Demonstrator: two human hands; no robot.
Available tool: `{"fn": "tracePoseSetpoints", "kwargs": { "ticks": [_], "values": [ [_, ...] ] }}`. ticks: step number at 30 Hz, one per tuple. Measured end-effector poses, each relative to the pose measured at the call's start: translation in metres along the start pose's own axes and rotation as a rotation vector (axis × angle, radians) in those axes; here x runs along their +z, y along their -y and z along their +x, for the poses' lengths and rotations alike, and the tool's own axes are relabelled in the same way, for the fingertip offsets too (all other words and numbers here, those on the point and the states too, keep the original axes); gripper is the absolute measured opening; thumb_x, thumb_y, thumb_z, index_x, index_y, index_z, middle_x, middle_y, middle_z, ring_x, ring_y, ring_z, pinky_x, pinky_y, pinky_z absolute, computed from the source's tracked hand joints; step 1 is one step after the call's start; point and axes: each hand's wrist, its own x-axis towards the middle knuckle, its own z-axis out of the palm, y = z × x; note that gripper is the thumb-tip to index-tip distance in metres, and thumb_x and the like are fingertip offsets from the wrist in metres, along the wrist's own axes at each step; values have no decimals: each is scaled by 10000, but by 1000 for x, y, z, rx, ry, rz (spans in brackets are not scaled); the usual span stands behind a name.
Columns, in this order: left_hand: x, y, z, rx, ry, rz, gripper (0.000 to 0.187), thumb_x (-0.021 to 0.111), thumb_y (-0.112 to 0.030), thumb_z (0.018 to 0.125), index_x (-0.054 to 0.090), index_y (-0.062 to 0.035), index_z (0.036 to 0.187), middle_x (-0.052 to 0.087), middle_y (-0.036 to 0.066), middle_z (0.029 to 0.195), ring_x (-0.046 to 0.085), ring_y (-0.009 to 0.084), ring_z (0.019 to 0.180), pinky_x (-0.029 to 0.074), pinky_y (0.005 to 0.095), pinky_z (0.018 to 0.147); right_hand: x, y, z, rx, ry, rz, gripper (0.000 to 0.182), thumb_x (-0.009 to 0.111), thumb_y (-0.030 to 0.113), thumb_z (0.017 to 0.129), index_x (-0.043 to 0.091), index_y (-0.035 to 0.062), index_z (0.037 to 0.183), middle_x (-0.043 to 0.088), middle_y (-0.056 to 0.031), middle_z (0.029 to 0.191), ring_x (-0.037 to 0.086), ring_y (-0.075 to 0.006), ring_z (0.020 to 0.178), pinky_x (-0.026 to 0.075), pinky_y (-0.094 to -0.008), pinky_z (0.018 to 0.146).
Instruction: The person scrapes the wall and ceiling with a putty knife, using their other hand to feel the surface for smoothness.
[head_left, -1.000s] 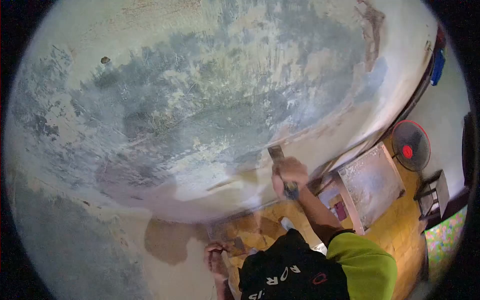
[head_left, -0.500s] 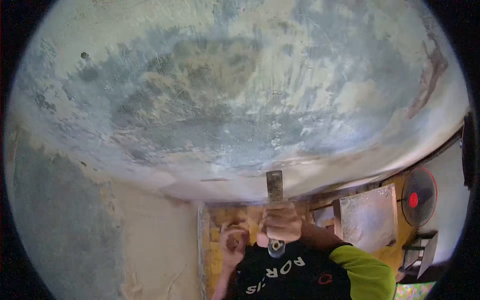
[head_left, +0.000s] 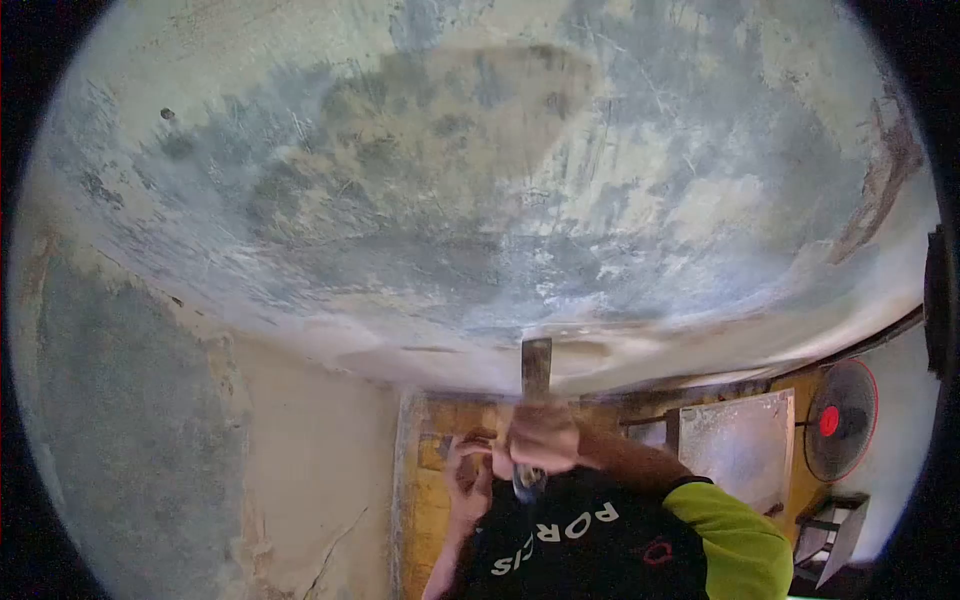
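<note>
My right hand (head_left: 543, 437), slightly blurred, is wrapped round the handle of a scraper (head_left: 537, 366). Its flat metal blade points up towards the lower edge of the patchy grey and cream plaster surface (head_left: 450, 200), and the blade tip overlaps that edge in this view. The butt of the handle shows below my fist. Close by on the left is my left hand (head_left: 470, 470), its fingers loosely bent and apart, with nothing visible in them. Its fingertips come near my right hand.
A fan (head_left: 838, 420) with a red centre stands at the right, near a pale panel (head_left: 738, 445) and a dark-framed stand (head_left: 832, 535). On the left, a plastered wall (head_left: 310, 470) carries a crack low down. The plaster has a small dark hole (head_left: 167, 114).
My right hand has shifted a little to the left with the scraper. My left hand's fingers have changed from a ring shape to a looser bend. A darker patch on the plaster looks larger.
</note>
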Motion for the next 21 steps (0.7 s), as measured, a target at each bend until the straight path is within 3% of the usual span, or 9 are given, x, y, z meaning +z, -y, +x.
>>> {"fn": "tracePoseSetpoints", "kwargs": {
  "ticks": [2,6,9,11,14,16,18,20,21],
  "values": [
    [2,0,2,-9,17,24,158,542,77,874,575,-33,983,574,156,1145,543,242,1072,420,341,904,6,-2,-3,-87,-103,48,271,699,51,654,438,73,587,441,-10,564,501,-164,478,427,-315,460],
    [2,14,-12,-124,-46,-36,122,544,46,893,573,-26,988,566,154,1153,536,234,1086,408,349,928,14,-25,-13,95,6,46,232,710,73,667,482,83,623,494,-4,587,546,-161,506,459,-314,484],
    [-3,15,-23,-149,-65,-42,97,542,28,909,572,-24,985,561,146,1153,540,205,1035,429,322,876,12,4,-9,-17,-10,43,211,709,89,674,502,88,637,502,-5,591,539,-173,500,459,-337,486],
    [-4,12,-24,-156,-60,-70,76,541,11,923,571,-21,985,559,142,1151,544,184,978,443,304,834,4,-6,2,238,-122,209,194,681,51,688,507,102,617,512,-10,588,550,-195,508,480,-346,515],
    [5,6,-21,-117,-60,-81,52,542,-19,943,570,-17,988,557,140,1143,542,161,893,454,290,787,14,-42,-18,491,-227,-61,166,685,60,669,534,116,624,551,-25,613,600,-215,562,506,-340,553],
    [2,11,-18,-10,-38,23,47,548,-41,954,569,-16,988,555,138,1135,537,149,847,458,289,768,23,-15,-66,463,582,-230,176,701,79,650,530,104,618,542,-29,596,598,-218,553,484,-339,518],
    [12,-5,-20,-82,-133,-71,45,541,-31,954,569,-20,987,559,135,1126,546,161,884,455,293,785,19,-10,-73,476,891,-257,185,703,84,650,523,95,607,540,-32,587,600,-224,554,480,-346,511],
    [16,-8,-28,-140,-197,-103,49,534,-17,949,567,-22,985,565,133,1113,555,177,923,452,300,805,4,-34,-37,570,690,-150,194,691,76,668,514,89,591,546,-34,586,608,-230,566,493,-363,534],
    [12,-1,-32,-156,-210,-86,53,532,-9,944,565,-23,983,569,133,1104,559,186,944,451,304,816,15,-38,-29,618,264,-149,178,694,109,657,544,80,565,594,-69,614,642,-249,597,523,-366,555]
  ]
}}
